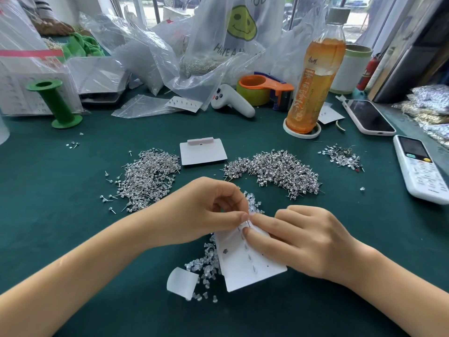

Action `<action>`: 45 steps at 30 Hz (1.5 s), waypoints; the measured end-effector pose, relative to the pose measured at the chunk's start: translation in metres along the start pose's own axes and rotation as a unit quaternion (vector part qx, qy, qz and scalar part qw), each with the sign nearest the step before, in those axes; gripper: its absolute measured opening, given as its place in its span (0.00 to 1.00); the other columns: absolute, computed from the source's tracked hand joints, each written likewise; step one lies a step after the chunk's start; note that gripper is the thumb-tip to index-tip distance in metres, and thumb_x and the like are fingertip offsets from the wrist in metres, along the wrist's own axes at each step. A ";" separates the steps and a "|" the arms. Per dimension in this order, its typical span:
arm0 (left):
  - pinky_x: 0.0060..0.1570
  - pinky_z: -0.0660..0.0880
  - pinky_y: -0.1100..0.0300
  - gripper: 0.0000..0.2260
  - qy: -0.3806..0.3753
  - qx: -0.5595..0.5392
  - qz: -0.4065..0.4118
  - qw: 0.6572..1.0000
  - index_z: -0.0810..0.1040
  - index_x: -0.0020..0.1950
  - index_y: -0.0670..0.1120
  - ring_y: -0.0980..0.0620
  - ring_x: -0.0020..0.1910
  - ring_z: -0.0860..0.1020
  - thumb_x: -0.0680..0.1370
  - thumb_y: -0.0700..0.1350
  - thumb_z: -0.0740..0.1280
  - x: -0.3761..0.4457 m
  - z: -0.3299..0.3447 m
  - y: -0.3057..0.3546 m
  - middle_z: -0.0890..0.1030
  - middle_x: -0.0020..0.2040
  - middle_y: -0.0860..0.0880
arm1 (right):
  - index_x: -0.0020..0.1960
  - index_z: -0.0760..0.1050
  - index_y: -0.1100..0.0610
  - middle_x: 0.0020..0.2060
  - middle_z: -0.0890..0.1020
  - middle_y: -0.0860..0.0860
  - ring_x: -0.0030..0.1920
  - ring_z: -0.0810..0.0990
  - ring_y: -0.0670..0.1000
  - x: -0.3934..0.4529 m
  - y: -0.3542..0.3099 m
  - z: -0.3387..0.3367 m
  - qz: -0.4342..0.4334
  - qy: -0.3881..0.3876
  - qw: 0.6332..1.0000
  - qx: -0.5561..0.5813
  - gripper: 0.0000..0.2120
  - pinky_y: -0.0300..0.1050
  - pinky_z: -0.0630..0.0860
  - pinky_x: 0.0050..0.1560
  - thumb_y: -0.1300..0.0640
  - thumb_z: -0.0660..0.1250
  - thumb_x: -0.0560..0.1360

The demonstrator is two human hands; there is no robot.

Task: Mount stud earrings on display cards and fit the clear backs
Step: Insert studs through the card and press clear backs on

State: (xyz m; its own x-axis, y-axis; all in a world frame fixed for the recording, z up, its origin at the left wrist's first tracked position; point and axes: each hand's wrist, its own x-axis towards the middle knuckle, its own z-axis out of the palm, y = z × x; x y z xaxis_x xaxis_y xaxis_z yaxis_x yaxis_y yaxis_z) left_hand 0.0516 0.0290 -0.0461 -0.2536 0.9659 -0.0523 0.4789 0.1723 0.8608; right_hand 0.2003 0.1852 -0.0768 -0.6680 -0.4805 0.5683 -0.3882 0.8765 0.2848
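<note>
White rectangular display card (245,268) lies on dark green felt tabletop (73,227), windows behind. Long axis runs from near edge up-left toward hands; row of stud posts along it. Left hand (206,212) thumb and forefinger pinched together at card's top edge; what they hold is too small to tell. Right hand (303,242) pinches card top, fingers curled. Clear plastic backs (206,261) heaped beside it, silver stud earring piles (148,176) beyond. Clear plastic bag (233,32) reads "HAVE A N…".

The hands (247,224) hide whatever their fingertips pinch; the display card (245,271) covers part of the clear backs (206,261).
</note>
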 end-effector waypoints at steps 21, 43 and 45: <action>0.42 0.77 0.58 0.02 0.042 -0.035 -0.001 0.999 0.83 0.42 0.47 0.55 0.38 0.81 0.74 0.44 0.72 -0.001 0.003 0.000 0.85 0.39 0.49 | 0.46 0.84 0.59 0.40 0.85 0.56 0.27 0.72 0.52 -0.001 -0.002 0.002 0.000 0.006 0.999 -0.039 0.08 0.43 0.71 0.25 0.65 0.73 0.67; 0.45 0.78 0.57 0.01 0.039 0.024 0.035 0.998 0.83 0.43 0.48 0.56 0.40 0.81 0.74 0.43 0.72 0.000 0.008 -0.003 0.84 0.40 0.53 | 0.46 0.83 0.59 0.38 0.83 0.56 0.26 0.68 0.51 -0.002 -0.004 0.002 0.000 -0.005 0.999 -0.037 0.09 0.43 0.68 0.24 0.67 0.72 0.67; 0.45 0.78 0.56 0.01 0.036 0.027 0.038 0.998 0.83 0.43 0.47 0.55 0.40 0.81 0.74 0.42 0.72 0.000 0.008 -0.002 0.84 0.39 0.52 | 0.45 0.83 0.59 0.36 0.83 0.55 0.26 0.68 0.51 -0.002 -0.004 0.003 -0.002 0.000 0.999 -0.038 0.08 0.42 0.67 0.24 0.67 0.72 0.67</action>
State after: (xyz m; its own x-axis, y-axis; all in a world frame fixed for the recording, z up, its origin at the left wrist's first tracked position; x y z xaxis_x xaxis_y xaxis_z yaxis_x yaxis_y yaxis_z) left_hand 0.0573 0.0305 -0.0524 -0.2737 0.9605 0.0510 0.5432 0.1106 0.8323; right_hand 0.2016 0.1828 -0.0812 -0.6674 -0.4832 0.5666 -0.3413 0.8748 0.3440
